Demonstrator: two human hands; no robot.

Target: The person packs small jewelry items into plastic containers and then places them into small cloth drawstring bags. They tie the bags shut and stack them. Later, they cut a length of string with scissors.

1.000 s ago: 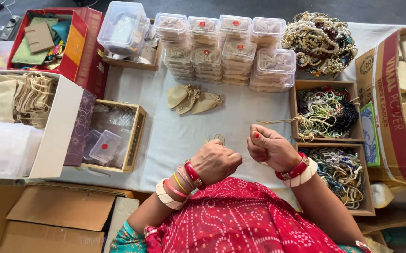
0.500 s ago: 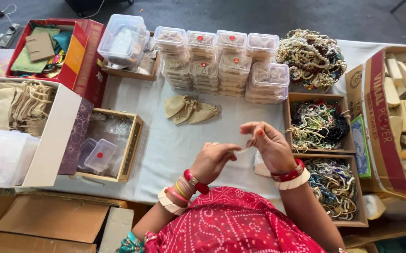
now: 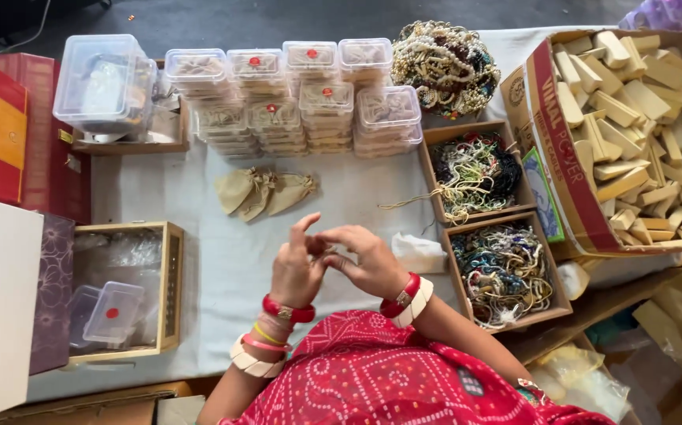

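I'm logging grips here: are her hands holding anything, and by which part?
Both the left hand and right hand pinch something tiny between their fingertips; what it is, and which part, cannot be told.

Small pale item (image 3: 327,253), pinched between fingertips, mostly hidden

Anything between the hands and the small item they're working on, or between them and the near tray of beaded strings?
Nothing visible. Both hands, left hand and right hand, meet over bare cloth, fingers pinching something too small to identify. Only a white cloth scrap lies between them and the near bead tray.
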